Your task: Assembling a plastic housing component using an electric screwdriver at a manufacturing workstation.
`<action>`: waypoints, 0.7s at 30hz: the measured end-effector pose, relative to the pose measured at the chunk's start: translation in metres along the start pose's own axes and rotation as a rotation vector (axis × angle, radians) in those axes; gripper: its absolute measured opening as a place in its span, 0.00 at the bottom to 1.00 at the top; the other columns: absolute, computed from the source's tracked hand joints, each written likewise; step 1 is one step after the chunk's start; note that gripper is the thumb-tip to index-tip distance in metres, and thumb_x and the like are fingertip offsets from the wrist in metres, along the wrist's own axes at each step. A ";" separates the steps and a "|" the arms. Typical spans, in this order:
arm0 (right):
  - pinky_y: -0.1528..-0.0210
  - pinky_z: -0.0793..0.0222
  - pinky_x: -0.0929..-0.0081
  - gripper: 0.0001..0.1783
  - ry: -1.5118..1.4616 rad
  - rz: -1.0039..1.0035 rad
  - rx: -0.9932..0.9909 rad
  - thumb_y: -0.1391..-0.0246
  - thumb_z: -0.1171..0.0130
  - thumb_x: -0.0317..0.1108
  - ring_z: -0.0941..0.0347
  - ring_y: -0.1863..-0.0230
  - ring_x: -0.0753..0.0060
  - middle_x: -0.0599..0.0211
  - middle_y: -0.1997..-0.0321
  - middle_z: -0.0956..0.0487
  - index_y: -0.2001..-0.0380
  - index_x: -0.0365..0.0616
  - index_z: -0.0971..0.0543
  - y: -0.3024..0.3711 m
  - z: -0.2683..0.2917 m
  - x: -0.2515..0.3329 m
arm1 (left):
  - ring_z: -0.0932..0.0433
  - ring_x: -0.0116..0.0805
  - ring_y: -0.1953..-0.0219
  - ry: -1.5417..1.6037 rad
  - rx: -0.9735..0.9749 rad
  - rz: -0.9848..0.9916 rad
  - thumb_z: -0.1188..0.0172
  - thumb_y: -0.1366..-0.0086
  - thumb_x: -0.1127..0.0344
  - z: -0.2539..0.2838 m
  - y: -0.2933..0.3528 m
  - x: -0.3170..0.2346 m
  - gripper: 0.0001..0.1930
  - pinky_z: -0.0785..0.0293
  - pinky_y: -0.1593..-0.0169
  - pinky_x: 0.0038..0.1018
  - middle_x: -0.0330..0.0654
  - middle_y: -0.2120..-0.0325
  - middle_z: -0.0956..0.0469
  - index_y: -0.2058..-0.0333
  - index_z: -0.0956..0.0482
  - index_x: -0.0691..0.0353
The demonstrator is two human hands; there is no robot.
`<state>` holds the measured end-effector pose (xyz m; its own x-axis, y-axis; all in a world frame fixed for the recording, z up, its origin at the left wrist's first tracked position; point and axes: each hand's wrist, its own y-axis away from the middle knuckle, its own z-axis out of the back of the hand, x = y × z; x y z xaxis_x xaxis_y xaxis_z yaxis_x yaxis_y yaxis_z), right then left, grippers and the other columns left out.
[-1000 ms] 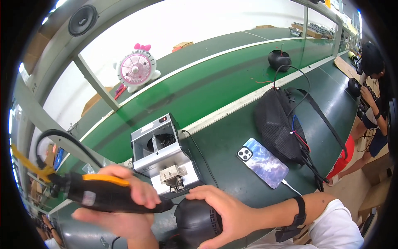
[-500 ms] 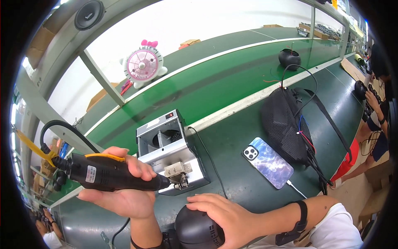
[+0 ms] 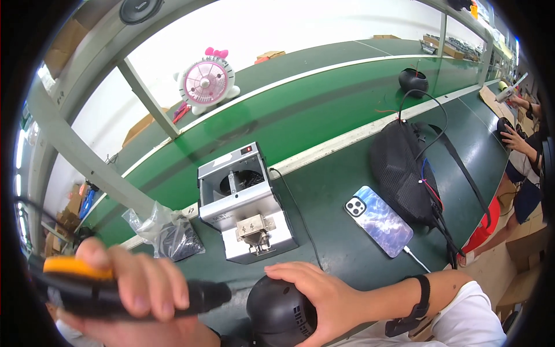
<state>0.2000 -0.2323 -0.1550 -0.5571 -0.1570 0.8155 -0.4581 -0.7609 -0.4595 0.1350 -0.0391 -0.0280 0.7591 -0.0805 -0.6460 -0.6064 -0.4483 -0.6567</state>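
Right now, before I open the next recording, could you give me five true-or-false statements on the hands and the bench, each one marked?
1. The left hand grips a black power tool. True.
2. The right hand is cupped around a round black shell. True.
3. The phone lies screen up. False: the phone lies with its camera side up.
4. The pink and white fan stands beyond the green belt. True.
5. The plastic bag lies right of the silver machine. False: the plastic bag lies left of the silver machine.
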 end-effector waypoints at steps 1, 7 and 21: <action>0.32 0.41 0.52 0.67 0.012 0.025 0.007 0.79 0.16 0.57 0.37 0.34 0.42 0.46 0.36 0.33 0.36 0.36 0.37 -0.002 -0.001 -0.002 | 0.32 0.25 0.86 -0.027 0.037 -0.040 0.54 0.26 0.40 0.000 0.003 -0.007 0.25 0.33 0.83 0.24 0.35 0.82 0.33 0.53 0.36 0.61; 0.33 0.41 0.53 0.66 0.063 0.069 0.052 0.79 0.17 0.58 0.36 0.35 0.42 0.46 0.35 0.33 0.37 0.36 0.37 -0.005 0.002 0.001 | 0.33 0.29 0.89 -0.068 0.135 -0.010 0.56 0.26 0.38 -0.005 0.011 0.001 0.27 0.34 0.87 0.28 0.36 0.84 0.33 0.56 0.35 0.61; 0.33 0.41 0.55 0.69 0.046 -0.025 -0.106 0.77 0.16 0.55 0.39 0.34 0.43 0.45 0.36 0.37 0.34 0.36 0.42 0.010 -0.007 -0.008 | 0.29 0.34 0.88 0.059 0.024 0.086 0.53 0.38 0.23 -0.033 0.042 0.052 0.38 0.29 0.83 0.31 0.41 0.84 0.28 0.63 0.34 0.61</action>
<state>0.1950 -0.2346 -0.1690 -0.5747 -0.1083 0.8112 -0.5414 -0.6930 -0.4761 0.1568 -0.0913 -0.0769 0.7161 -0.1707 -0.6768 -0.6750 -0.4161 -0.6093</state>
